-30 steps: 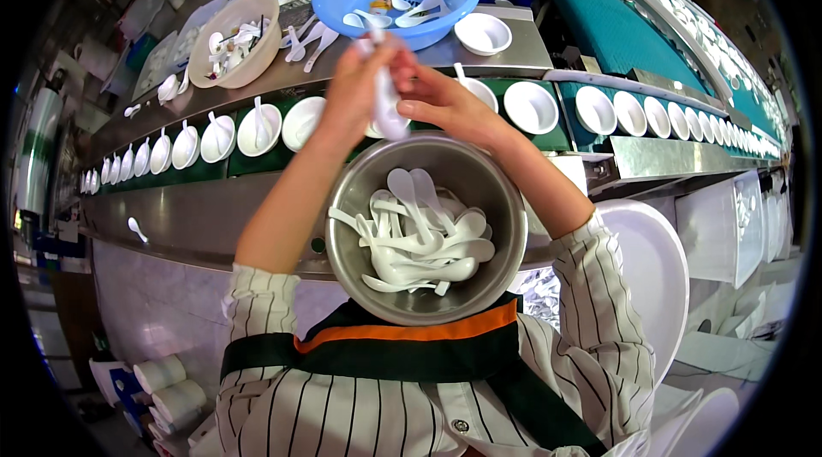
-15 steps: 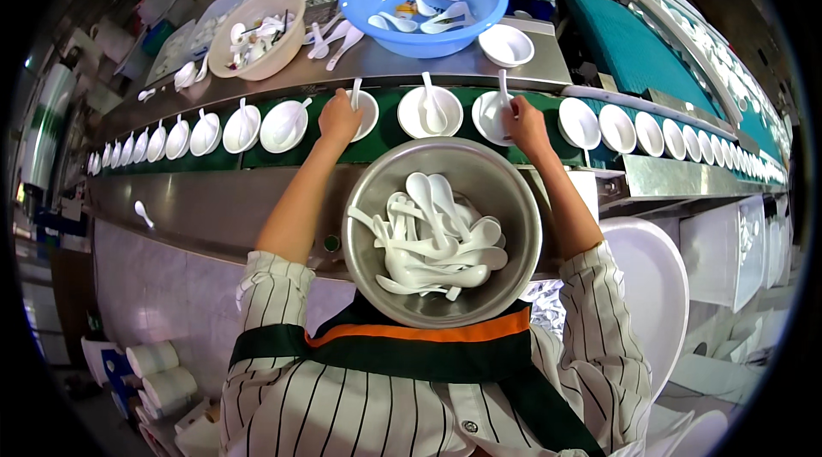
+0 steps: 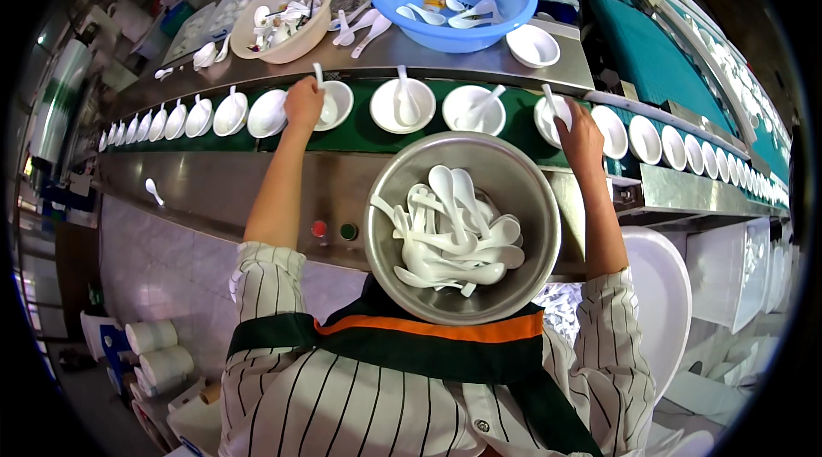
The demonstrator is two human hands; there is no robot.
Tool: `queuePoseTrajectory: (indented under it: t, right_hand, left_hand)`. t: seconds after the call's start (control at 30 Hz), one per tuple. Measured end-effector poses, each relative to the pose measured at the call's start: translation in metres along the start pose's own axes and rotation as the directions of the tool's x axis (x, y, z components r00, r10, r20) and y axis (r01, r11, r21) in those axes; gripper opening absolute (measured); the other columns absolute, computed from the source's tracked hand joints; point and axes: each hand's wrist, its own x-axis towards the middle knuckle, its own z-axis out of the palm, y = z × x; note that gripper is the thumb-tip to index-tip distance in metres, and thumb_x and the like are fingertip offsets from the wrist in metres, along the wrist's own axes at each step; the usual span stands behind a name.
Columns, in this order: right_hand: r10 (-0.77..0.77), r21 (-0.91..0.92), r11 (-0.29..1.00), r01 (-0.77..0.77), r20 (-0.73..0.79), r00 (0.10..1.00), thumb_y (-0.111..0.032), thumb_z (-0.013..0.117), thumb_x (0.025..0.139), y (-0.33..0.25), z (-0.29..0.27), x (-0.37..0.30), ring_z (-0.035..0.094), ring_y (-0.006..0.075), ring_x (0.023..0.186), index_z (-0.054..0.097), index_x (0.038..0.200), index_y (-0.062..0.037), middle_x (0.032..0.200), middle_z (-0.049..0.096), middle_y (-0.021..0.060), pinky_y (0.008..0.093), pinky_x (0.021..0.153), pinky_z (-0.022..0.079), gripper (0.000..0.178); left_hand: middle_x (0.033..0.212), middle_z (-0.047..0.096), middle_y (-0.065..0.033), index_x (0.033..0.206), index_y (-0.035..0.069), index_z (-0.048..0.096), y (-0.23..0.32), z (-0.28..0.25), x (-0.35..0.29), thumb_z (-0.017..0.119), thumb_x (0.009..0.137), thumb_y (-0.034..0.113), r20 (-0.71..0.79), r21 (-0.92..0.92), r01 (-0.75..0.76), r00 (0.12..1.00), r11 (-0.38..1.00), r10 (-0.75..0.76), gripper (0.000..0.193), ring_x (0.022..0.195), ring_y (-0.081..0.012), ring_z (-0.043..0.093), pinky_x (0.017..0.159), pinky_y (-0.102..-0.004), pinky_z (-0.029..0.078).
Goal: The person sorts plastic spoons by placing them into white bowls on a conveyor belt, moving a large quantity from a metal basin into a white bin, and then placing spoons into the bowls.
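Note:
White bowls stand in a row on a green belt (image 3: 355, 138), most with a white spoon inside. My left hand (image 3: 304, 103) is closed at the left side of a bowl (image 3: 339, 106), its fingers on a spoon (image 3: 318, 74) whose handle rises above them. My right hand (image 3: 583, 133) is closed at the right rim of another bowl (image 3: 545, 126). Its fingers meet a spoon (image 3: 548, 94) standing in that bowl; its fingertips are partly hidden. Between the hands are two bowls with spoons. Closer to me, a steel basin (image 3: 548, 230) holds a pile of white spoons (image 3: 445, 243).
Beyond the belt stand a blue basin (image 3: 445, 37) and a beige basin (image 3: 295, 50) with spoons inside, plus an empty-looking white bowl (image 3: 533, 46). A teal conveyor (image 3: 655, 50) runs at the right. A loose spoon (image 3: 154, 191) lies on the metal ledge at left.
The bowls have shifted left along the belt. My left hand has moved left; my right hand has moved right, from one bowl to another. The view has shifted slightly.

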Motion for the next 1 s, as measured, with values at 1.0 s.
queuePoseTrajectory:
  t: [1.0]
  right_hand:
    - [-0.310, 0.785, 0.147, -0.601, 0.614, 0.726, -0.019, 0.051, 0.087, -0.068, -0.108, -0.030, 0.062, 0.0176, 0.070, 0.053, 0.097, 0.0024, 0.079, 0.064, 0.0101, 0.0316, 0.067, 0.048, 0.024]
  left_hand:
    - [0.064, 0.056, -0.0032, 0.082, 0.000, 0.057, 0.217, 0.034, -0.096, 0.060, 0.080, 0.013, 0.357, -0.794, -0.050, 0.769, 0.606, 0.530, 0.013, 0.054, -0.0071, 0.051, 0.048, -0.0235, 0.040]
